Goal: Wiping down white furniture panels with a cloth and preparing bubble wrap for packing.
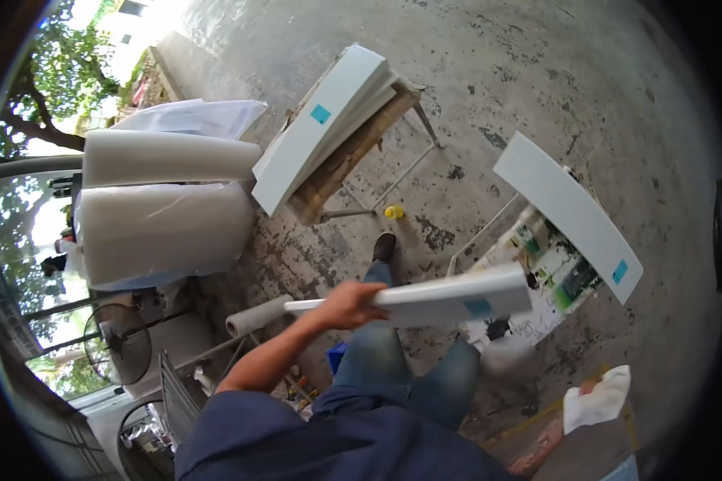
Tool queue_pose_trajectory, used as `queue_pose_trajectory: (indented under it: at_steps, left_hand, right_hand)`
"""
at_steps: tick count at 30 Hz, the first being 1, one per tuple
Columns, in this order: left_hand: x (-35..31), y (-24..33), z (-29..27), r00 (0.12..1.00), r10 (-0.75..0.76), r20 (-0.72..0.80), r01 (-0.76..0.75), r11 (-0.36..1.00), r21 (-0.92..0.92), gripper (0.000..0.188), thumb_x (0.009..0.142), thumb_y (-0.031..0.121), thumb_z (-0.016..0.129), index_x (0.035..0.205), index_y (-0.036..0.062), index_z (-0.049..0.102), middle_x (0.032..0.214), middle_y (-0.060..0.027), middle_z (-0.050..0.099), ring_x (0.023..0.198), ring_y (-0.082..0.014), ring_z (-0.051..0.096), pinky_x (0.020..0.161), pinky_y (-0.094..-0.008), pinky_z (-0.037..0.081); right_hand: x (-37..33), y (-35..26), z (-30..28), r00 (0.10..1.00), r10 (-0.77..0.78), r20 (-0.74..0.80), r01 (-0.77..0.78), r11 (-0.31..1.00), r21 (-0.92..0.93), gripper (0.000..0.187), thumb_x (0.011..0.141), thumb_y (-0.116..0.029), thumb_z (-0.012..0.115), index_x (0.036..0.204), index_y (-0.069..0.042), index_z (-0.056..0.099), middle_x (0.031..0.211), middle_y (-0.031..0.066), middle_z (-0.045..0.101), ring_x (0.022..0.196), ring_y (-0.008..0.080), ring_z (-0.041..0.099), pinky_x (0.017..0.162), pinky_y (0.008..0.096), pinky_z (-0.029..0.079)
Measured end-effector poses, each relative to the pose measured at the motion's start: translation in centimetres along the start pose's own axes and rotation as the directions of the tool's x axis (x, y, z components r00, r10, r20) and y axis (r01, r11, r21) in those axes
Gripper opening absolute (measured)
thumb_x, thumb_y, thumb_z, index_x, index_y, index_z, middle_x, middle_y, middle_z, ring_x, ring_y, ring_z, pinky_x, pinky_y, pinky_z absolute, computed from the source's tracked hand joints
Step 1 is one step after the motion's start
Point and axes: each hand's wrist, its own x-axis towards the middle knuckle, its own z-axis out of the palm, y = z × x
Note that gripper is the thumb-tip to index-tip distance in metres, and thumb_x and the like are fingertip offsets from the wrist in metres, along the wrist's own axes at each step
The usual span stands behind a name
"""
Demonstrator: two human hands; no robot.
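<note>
My left hand (pixel 351 305) is closed around a long white panel (pixel 429 300). The panel lies across in front of my legs, with a teal sticker near its right end. My right hand (pixel 589 388) is out at the lower right, its fingers mostly covered by a white cloth (pixel 595 409) that it grips. Another white panel (pixel 565 212) with a teal sticker rests on a paint-stained stand (pixel 529 321) at the right. Farther off, several white panels (pixel 321 120) lie stacked on a wooden-topped trestle (pixel 353 156).
Large rolls of translucent wrap (pixel 164 232) stand at the left. Below them are a fan (pixel 117 345) and a thinner roll (pixel 257 315). A yellow bottle (pixel 394 212) stands on the worn concrete floor (pixel 473 64), near my shoe. A blue container (pixel 336 357) is beside my leg.
</note>
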Motion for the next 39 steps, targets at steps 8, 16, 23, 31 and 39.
queue_pose_trajectory:
  at_steps: [8,16,23,31,39]
  left_hand:
    - [5.9,-16.0,-27.7,0.943,-0.089,-0.322,-0.130,0.791,-0.599,0.048,0.084,0.010,0.077,0.126,-0.0041,0.058,0.108,-0.0102,0.068,0.104,-0.0178,0.063,0.091,-0.0307,0.049]
    - [15.5,-28.9,-36.4,0.946,0.004,-0.324,-0.134,0.914,-0.382,0.053,0.084,0.012,0.074,0.132,-0.0021,0.057,0.113,-0.0091,0.068,0.101,-0.0165,0.062,0.089,-0.0326,0.049]
    - [10.6,-22.8,-31.1,0.619,0.224,-0.753,-0.074,0.971,0.228,0.027,0.087,-0.003,0.065,0.113,0.0036,0.070,0.108,-0.0143,0.069,0.099,-0.0283,0.067,0.092,-0.0361,0.050]
    - [16.3,-32.5,3.3,0.947,-0.274,0.169,0.315,0.897,-0.310,0.081,0.084,0.013,0.075,0.153,0.0087,0.033,0.129,-0.0223,0.059,0.106,-0.0259,0.064,0.084,-0.0356,0.054]
    - [36.8,-54.1,20.4,0.895,-0.268,-0.355,0.055,0.859,-0.510,0.118,0.064,0.010,0.092,0.157,0.0021,0.018,0.155,-0.0190,0.031,0.138,-0.0297,0.038,0.114,-0.0398,0.033]
  right_hand:
    - [-15.4,-25.9,6.0,0.990,-0.122,0.066,0.111,0.983,0.143,0.020,0.095,-0.023,0.060,0.096,-0.003,0.061,0.084,0.0067,0.059,0.060,0.0134,0.050,0.056,0.0276,0.041]
    - [-27.5,-31.9,6.9,0.994,-0.057,0.091,0.032,0.966,0.258,0.021,0.095,-0.021,0.061,0.101,-0.001,0.063,0.090,0.0085,0.063,0.070,0.0142,0.056,0.065,0.0278,0.046]
    - [-27.6,-30.6,10.7,0.982,0.059,0.179,-0.112,0.946,0.305,0.022,0.095,-0.018,0.061,0.106,0.001,0.065,0.096,0.0100,0.067,0.079,0.0149,0.063,0.073,0.0280,0.050]
    - [-30.2,-28.2,11.9,0.675,0.475,0.564,-0.710,0.626,0.323,0.049,0.087,-0.001,0.066,0.134,0.002,0.054,0.125,0.0090,0.064,0.115,0.0196,0.059,0.105,0.0320,0.042]
    - [-35.8,-19.0,16.7,0.119,0.507,0.854,-0.917,0.385,-0.101,0.067,0.071,-0.007,0.084,0.130,0.001,0.056,0.117,0.0112,0.067,0.108,0.0210,0.065,0.094,0.0357,0.052]
